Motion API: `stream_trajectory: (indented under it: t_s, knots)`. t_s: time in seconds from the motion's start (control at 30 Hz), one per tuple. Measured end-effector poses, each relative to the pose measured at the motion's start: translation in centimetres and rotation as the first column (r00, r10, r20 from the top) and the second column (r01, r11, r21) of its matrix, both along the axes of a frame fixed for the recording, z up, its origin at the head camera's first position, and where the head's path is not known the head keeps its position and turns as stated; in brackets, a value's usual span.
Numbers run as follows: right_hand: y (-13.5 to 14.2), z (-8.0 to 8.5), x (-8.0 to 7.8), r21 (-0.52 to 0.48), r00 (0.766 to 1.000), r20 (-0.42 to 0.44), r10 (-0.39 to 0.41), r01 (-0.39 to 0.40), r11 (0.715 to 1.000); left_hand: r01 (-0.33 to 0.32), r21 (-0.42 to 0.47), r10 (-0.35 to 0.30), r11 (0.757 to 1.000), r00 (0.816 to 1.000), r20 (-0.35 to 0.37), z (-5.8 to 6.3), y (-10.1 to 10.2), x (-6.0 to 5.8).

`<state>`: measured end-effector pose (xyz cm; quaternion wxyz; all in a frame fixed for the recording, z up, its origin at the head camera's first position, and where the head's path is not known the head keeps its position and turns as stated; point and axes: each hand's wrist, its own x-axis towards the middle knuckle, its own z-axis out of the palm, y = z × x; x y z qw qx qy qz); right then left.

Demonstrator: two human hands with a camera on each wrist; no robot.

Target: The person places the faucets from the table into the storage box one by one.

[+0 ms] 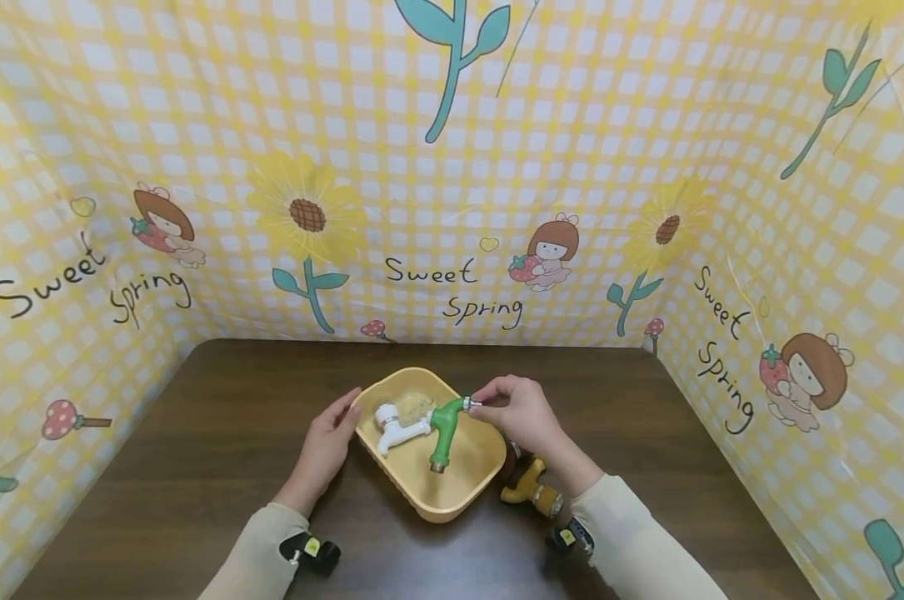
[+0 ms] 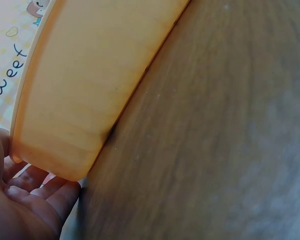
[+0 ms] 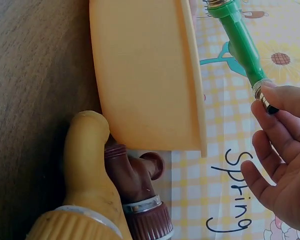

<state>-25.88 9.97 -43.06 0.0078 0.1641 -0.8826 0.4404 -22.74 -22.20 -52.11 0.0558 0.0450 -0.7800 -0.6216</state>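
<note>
A green faucet (image 1: 442,429) hangs over the yellow plastic basin (image 1: 459,487), pinched at its metal end between the thumb and fingers of my right hand (image 1: 525,415). In the right wrist view the green faucet (image 3: 242,42) is above the basin's rim, with the hand (image 3: 285,150) gripping its silver tip. My left hand (image 1: 327,442) holds the basin's left corner, thumb at the rim and fingers under the outer wall, as the left wrist view shows at the basin (image 2: 90,90). Inside the basin lies a white faucet (image 1: 399,432).
Right of the basin, below my right hand, a yellow faucet (image 1: 532,490) and a dark red faucet (image 3: 135,175) lie on the brown wooden table (image 1: 219,450). A checked cloth (image 1: 437,200) with printed flowers closes off the back and both sides.
</note>
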Motion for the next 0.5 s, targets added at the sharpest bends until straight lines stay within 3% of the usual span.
stream_trajectory:
  t_s: [0.5]
  knots:
    - [-0.84, -0.7, -0.51, 0.011, 0.998, -0.014, 0.062, -0.062, 0.998, -0.006, 0.005, 0.006, 1.0, 1.0, 0.004, 0.07, 0.05, 0.01]
